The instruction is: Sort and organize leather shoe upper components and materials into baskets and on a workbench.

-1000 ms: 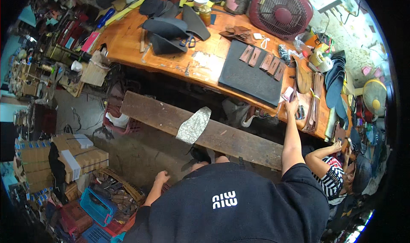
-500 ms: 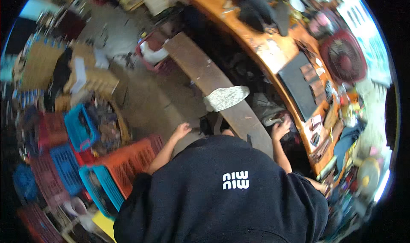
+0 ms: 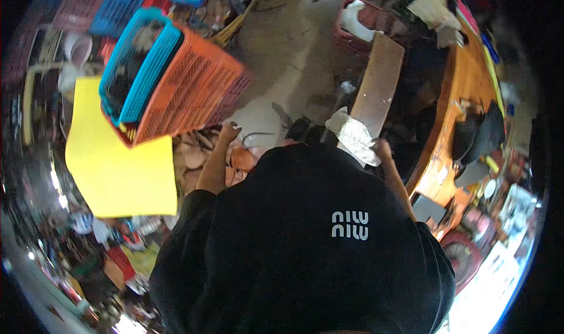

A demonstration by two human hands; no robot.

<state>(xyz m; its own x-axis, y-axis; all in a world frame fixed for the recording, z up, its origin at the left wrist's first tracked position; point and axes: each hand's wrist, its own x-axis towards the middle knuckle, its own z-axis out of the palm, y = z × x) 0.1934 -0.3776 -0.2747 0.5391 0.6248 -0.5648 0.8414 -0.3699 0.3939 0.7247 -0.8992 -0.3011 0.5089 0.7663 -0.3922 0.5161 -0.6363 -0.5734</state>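
My left hand (image 3: 230, 132) is beside the lower corner of an orange plastic basket (image 3: 188, 81), above a spread of brown and tan flat pieces (image 3: 242, 158). Its fingers are loosely bent and appear to hold nothing. On the other side, my right hand (image 3: 382, 148) overlaps the edge of a pale speckled pad (image 3: 352, 135) lying across a long wooden bench (image 3: 379, 81). That hand is dark and blurred, so I cannot tell whether it touches the pad or how its fingers lie.
Turquoise baskets (image 3: 130, 70) stand against the orange one, with a large yellow sheet (image 3: 120, 164) beside them. A wooden worktable (image 3: 470, 78) runs along the right. At the bench's far end sits a dark red basket (image 3: 346, 37) holding white material.
My body and view have turned left, so the baskets and yellow sheet now fill the left side. The pad keeps its place on the bench. My right hand now appears over the pad's edge.
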